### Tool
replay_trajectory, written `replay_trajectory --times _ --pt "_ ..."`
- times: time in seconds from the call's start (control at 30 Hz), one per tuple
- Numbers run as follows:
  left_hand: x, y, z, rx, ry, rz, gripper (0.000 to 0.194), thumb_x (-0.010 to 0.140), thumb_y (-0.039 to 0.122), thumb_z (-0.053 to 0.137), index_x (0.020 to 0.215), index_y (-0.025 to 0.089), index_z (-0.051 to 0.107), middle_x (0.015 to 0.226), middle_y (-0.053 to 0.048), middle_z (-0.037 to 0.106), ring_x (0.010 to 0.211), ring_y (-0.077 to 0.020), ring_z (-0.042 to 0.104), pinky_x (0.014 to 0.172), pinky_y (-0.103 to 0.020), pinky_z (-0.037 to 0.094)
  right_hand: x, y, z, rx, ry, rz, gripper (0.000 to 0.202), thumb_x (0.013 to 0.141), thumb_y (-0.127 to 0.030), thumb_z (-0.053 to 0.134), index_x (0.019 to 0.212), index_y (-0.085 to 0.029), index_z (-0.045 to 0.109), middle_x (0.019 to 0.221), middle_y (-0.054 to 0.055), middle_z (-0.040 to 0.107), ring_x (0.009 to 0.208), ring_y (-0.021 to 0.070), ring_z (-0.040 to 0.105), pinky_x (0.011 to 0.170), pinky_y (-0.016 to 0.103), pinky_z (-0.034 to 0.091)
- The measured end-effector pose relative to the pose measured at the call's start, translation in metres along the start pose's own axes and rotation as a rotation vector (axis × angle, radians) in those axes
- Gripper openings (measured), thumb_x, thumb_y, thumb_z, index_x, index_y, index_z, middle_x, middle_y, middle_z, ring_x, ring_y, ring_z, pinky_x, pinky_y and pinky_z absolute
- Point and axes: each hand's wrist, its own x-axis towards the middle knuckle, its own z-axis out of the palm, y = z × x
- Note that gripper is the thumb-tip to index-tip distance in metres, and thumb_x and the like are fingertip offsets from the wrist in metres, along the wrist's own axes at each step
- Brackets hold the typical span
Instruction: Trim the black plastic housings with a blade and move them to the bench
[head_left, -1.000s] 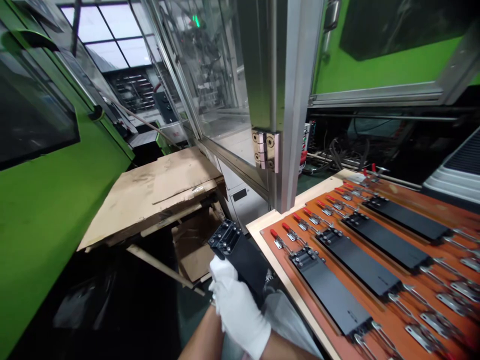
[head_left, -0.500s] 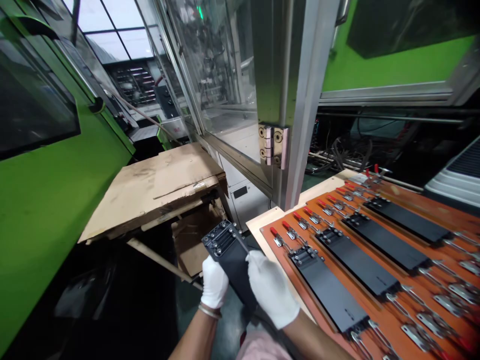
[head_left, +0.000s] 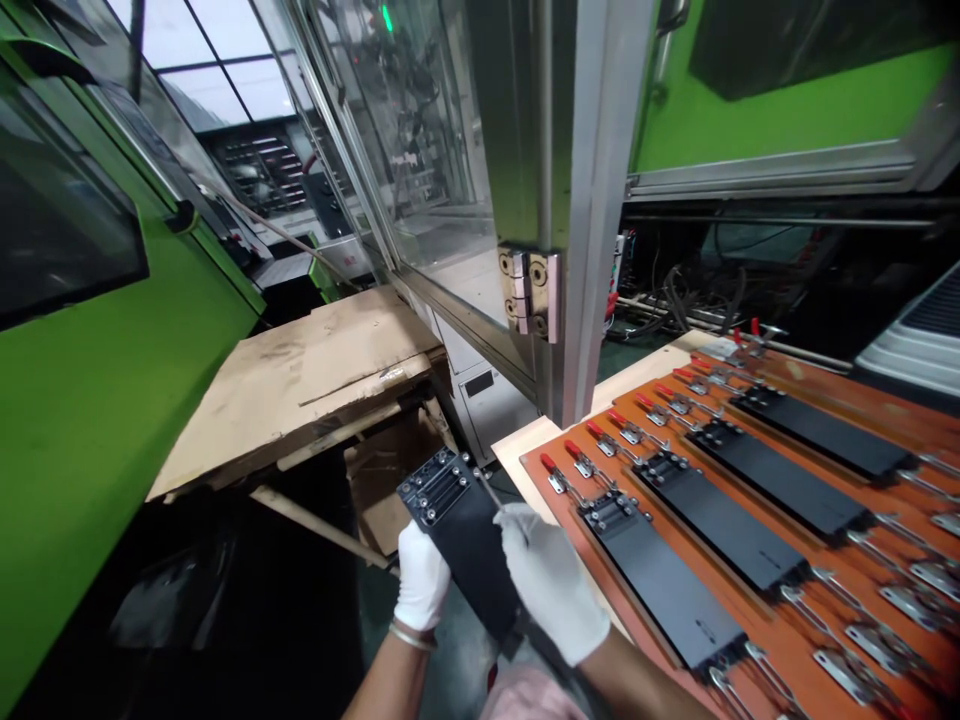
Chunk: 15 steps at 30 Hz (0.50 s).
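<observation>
Gloves of white cloth cover both our hands, which are apart from each other at six o'clock, one on either side of a black plate [head_left: 471,565]. Our left hand [head_left: 422,575] is clamped on the plate's left edge; whatever its fingers do underneath is hidden. Our right hand [head_left: 551,580] pinches a thin rod [head_left: 487,490] whose far end points toward the plate's top right corner; we cannot tell whether it touches a screw there. The plate is tilted, its top end, studded with screws [head_left: 431,508], aimed at eleven o'clock.

At four o'clock we have an orange board [head_left: 847,395] on a pale wooden top [head_left: 517,448]. Four similar plates [head_left: 664,580] lie on it side by side, with red-handled clamps [head_left: 553,472] at their upper ends and metal hooks at their lower ends. Cardboard [head_left: 300,380] lies at nine o'clock, beside a green machine [head_left: 67,450]. Just above our hands, toward twelve, stands a metal post [head_left: 591,250] bearing a hinge [head_left: 531,295].
</observation>
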Motion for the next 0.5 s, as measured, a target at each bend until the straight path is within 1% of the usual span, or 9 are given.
replay_trajectory --times 0.07,0.13,0.17,0.23,0.3,0.37,0.43,0.5 --pt "0.0 0.003 0.001 -0.032 -0.02 0.008 0.021 0.076 0.03 0.054 0.063 0.016 0.062 0.071 -0.013 0.068 0.071 -0.0249 0.065 0.077 -0.04 0.053 -0.006 -0.005 0.0 -0.092 -0.035 -0.093 0.034 0.095 -0.023 0.032 0.093 -0.019 0.066 0.08 0.007 0.071 0.075 0.0197 0.067 0.064 0.026 0.043" --pt "0.0 0.008 0.002 -0.055 -0.026 0.009 0.02 0.076 0.029 0.055 0.061 0.017 0.061 0.069 -0.013 0.067 0.068 -0.0246 0.065 0.073 -0.04 0.053 -0.009 -0.009 0.003 -0.185 -0.043 -0.175 0.035 0.096 -0.025 0.032 0.091 -0.02 0.066 0.077 0.007 0.07 0.071 0.0204 0.066 0.061 0.027 0.041" --pt "0.0 0.01 0.003 -0.061 -0.013 0.004 0.021 0.076 0.029 0.055 0.06 0.017 0.06 0.068 -0.012 0.067 0.066 -0.0241 0.064 0.071 -0.039 0.053 -0.009 -0.009 0.004 -0.216 -0.038 -0.19 0.035 0.096 -0.024 0.032 0.09 -0.019 0.066 0.075 0.007 0.069 0.069 0.0206 0.065 0.061 0.027 0.04" --pt "0.0 0.016 0.004 -0.061 0.007 0.005 0.022 0.076 0.029 0.055 0.058 0.017 0.059 0.064 -0.011 0.066 0.063 -0.023 0.063 0.068 -0.038 0.054 -0.003 -0.005 0.003 -0.199 -0.011 -0.149 0.035 0.095 -0.021 0.032 0.09 -0.018 0.066 0.077 0.008 0.07 0.07 0.0207 0.066 0.062 0.027 0.041" --pt "0.0 0.018 0.003 -0.04 0.006 0.026 0.022 0.075 0.029 0.055 0.057 0.017 0.059 0.063 -0.011 0.066 0.062 -0.0228 0.063 0.068 -0.038 0.054 0.005 -0.001 0.001 -0.13 0.036 -0.062 0.034 0.094 -0.019 0.032 0.094 -0.017 0.066 0.083 0.009 0.071 0.077 0.0204 0.067 0.067 0.026 0.043" --pt "0.0 0.017 0.003 0.003 -0.007 0.039 0.021 0.075 0.027 0.054 0.057 0.017 0.06 0.062 -0.011 0.066 0.062 -0.0228 0.063 0.068 -0.038 0.054 0.007 0.001 -0.002 -0.048 0.063 0.006 0.034 0.095 -0.021 0.032 0.097 -0.018 0.066 0.087 0.007 0.072 0.081 0.0189 0.067 0.07 0.025 0.044" --pt "0.001 0.015 0.004 0.037 -0.013 0.037 0.022 0.075 0.026 0.053 0.058 0.016 0.061 0.062 -0.012 0.066 0.061 -0.0227 0.063 0.066 -0.037 0.054 0.005 -0.001 -0.002 -0.044 0.036 -0.03 0.033 0.094 -0.023 0.033 0.091 -0.019 0.065 0.082 0.005 0.071 0.077 0.0181 0.066 0.067 0.025 0.043" --pt "0.002 0.013 0.006 0.027 -0.017 0.024 0.022 0.076 0.026 0.052 0.058 0.016 0.061 0.064 -0.012 0.067 0.061 -0.0225 0.063 0.066 -0.037 0.054 0.001 -0.003 0.0 -0.073 0.004 -0.105 0.032 0.091 -0.021 0.034 0.079 -0.02 0.064 0.075 0.005 0.068 0.071 0.018 0.063 0.064 0.025 0.04"
